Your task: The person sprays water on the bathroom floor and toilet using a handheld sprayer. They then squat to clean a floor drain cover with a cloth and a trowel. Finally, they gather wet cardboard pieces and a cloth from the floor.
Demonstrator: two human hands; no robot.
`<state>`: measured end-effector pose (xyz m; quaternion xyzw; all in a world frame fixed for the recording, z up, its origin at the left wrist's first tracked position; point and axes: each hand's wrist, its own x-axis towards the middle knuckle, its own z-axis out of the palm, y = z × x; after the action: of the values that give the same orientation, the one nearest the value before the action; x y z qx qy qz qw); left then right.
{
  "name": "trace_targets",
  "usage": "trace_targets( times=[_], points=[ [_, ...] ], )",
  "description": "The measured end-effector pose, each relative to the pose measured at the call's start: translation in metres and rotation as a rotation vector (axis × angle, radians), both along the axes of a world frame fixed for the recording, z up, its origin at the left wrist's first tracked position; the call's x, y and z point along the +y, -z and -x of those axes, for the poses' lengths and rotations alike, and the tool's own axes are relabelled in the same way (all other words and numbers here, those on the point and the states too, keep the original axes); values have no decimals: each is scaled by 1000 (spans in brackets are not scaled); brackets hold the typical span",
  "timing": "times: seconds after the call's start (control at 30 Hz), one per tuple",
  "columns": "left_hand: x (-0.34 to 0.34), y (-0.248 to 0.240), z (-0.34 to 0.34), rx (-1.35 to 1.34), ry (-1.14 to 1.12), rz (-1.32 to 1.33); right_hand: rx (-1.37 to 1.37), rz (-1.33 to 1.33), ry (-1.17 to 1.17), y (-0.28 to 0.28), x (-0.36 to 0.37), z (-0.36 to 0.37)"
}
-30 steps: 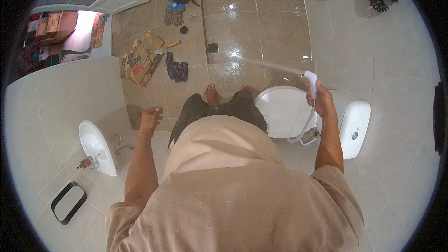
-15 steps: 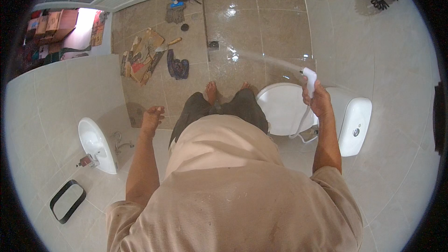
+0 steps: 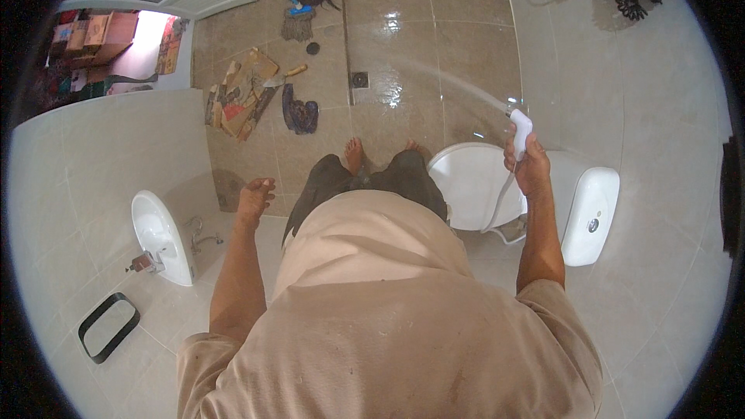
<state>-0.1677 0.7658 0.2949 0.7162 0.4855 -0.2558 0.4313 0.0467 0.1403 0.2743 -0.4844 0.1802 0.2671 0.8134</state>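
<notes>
right fingers (image 3: 510, 157) grip a sprayer (image 3: 522, 126) near the toilet (image 3: 469, 186), left fingers (image 3: 264, 186) loosely parted, mop (image 3: 297, 26) and cardboard (image 3: 258, 70) ahead

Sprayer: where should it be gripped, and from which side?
Probably by its white handle, below the angled nozzle, from the near right, where the right hand holds it. Water shoots from the nozzle toward the far left and the hose leaves the lower end, so that side is clear of the stream.
</notes>
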Motion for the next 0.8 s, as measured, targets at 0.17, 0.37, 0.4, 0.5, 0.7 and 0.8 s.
trace_targets(
  times=[0.17,0.37,0.4,0.5,0.7,0.8],
  points=[
    [5,4,3,-9,17,-17,-53,-14,27,-7,8,0],
    [5,-2,-1,-85,57,-6,-54,-66,62,-8,11,3],
    [4,-4,-3,-99,66,-1,-60,-74,63,-8,11,4],
    [9,-4,-4,-111,73,-4,-69,-115,22,1,8,5],
    [3,-2,-13,-47,51,-21,15,-84,-45,3,10,4],
    [0,-2,-14,-40,51,-11,18,-45,-45,3,10,2]
  ],
)
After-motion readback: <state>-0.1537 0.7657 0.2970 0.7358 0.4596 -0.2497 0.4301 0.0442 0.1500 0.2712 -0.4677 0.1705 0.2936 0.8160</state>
